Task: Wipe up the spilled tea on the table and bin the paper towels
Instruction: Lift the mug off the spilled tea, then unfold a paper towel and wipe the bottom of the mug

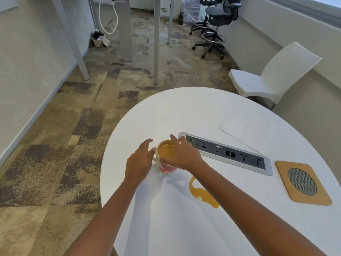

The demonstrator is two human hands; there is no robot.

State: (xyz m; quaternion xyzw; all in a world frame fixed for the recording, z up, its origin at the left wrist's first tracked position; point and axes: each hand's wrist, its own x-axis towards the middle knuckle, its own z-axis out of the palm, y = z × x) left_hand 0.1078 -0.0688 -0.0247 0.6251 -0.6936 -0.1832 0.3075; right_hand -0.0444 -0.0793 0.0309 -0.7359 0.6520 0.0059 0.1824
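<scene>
A puddle of orange-brown spilled tea (201, 194) lies on the white oval table (184, 111), partly hidden under my right forearm. Left of and beyond it stands a white mug with pink marks (166, 169), nearly full of tea. My right hand (181, 154) wraps the mug's right side, with fingers over the rim and thumb on the front. My left hand (139, 163) hovers by the mug's handle side with fingers spread; I cannot tell if it touches. White paper towels (247, 126) lie flat on the table farther right.
A grey power and data socket strip (230, 154) is set into the table just right of the mug. A wooden square with a round mesh grille (302, 182) lies at the right. A white chair (267, 76) stands beyond the table, black office chairs (215, 24) farther back.
</scene>
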